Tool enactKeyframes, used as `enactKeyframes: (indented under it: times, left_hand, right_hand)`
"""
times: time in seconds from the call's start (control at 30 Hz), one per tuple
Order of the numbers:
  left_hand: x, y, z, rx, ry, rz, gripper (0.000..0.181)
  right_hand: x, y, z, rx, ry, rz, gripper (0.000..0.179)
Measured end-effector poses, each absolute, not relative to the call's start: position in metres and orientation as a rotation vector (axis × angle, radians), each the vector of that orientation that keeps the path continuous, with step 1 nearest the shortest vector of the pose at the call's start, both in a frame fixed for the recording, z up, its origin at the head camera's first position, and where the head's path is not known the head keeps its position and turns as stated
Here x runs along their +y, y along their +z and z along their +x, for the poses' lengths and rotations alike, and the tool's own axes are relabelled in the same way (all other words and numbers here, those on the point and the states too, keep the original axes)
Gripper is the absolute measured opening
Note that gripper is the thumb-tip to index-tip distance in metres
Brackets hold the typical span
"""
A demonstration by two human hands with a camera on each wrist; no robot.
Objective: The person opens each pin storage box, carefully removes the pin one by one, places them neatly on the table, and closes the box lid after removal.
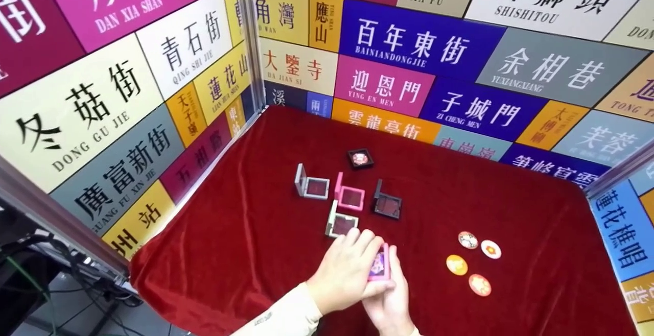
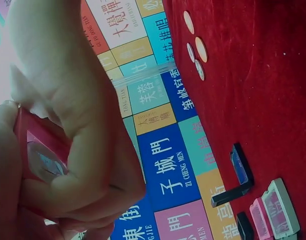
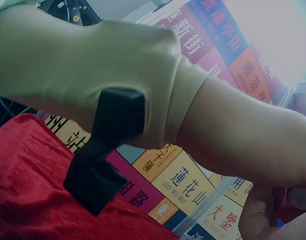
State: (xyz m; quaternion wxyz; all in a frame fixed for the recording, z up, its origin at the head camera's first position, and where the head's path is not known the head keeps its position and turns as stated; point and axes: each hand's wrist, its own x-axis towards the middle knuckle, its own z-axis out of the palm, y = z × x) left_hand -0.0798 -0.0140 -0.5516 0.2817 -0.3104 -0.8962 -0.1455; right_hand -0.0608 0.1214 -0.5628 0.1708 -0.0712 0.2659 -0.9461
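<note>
Both hands hold one small pink square case (image 1: 378, 264) with a colourful round picture in it. My left hand (image 1: 341, 270) comes from the left, its fingers over the top of the case and its thumb along the near edge. Under and to the right of the case, my right hand (image 1: 391, 297) grips it from below. In the left wrist view, the pink case (image 2: 45, 145) shows a round, shiny disc inside, with fingers curled round it. Part of the case (image 3: 292, 200) shows at the right edge of the right wrist view.
Open square cases stand on the red cloth (image 1: 255, 244): grey (image 1: 317, 188), pink (image 1: 351, 198), pale green (image 1: 343, 225) and black (image 1: 387, 206). Behind them lies a black case with a round badge (image 1: 360, 158). Several round badges (image 1: 480, 285) lie right. Printed panels (image 1: 409, 45) enclose the table.
</note>
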Motion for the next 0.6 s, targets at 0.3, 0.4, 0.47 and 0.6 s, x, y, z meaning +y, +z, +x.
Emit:
enactKeyframes:
  times: [0.3,0.4,0.47,0.6]
  left_hand:
    - [-0.0091,-0.5542,-0.075,-2.403,-0.417,-0.818,0.074]
    - [-0.0089,-0.5547,-0.0773,-2.392,-0.429,-0.805,0.072]
    - [-0.0093,-0.5549,-0.0779,-2.388,-0.445,-0.809,0.072]
    - [-0.0104,-0.5549,-0.0774,-2.388,-0.484,-0.821,0.073]
  right_hand:
    - [0.1265,-0.5672,-0.0584,0.726,-2.651,-0.312,0.056]
    - [0.1252,-0.5682,-0.0614,0.698,-2.667,-0.319,0.056]
    - [0.1241,-0.5693,-0.0625,0.679,-2.674,-0.325,0.056]
    - [0.1218,-0.5696,-0.0629,0.631,-2.677,-0.349,0.058]
